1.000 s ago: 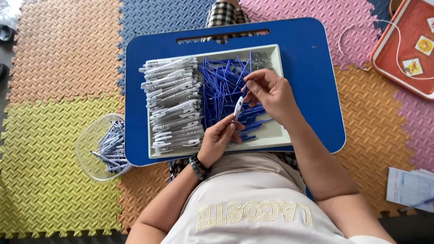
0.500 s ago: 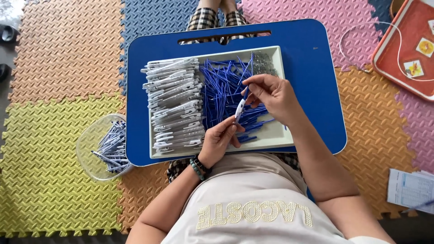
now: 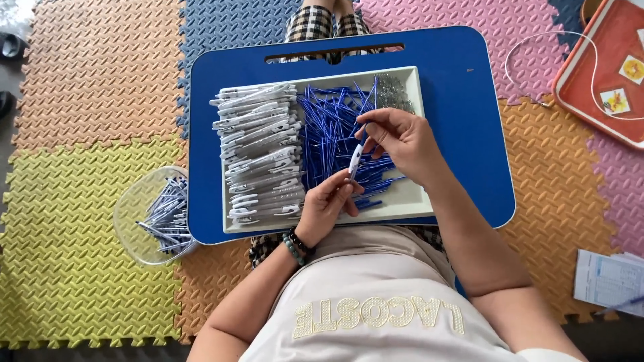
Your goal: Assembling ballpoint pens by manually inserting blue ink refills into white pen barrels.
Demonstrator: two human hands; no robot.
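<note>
Both my hands meet over a white tray [image 3: 416,204] on a blue lap desk [image 3: 463,100]. My left hand [image 3: 327,204] grips the lower end of a white pen barrel [image 3: 355,159]. Fingers of my right hand [image 3: 401,142] pinch its upper end, where a thin blue refill shows. In the tray, a stack of white pen barrels [image 3: 258,154] fills the left side. Loose blue refills [image 3: 329,127] lie in the middle, and a small heap of tiny springs [image 3: 396,90] sits in the far right corner.
A clear plastic bowl [image 3: 131,214] with several assembled pens sits on the yellow foam mat at the left. A red tray [image 3: 597,67] with small cards and a white cord [image 3: 537,47] lie at the upper right. Papers [image 3: 607,278] rest at the lower right.
Both hands stay on the same pen over the tray, with only small finger shifts. The view has tilted slightly.
</note>
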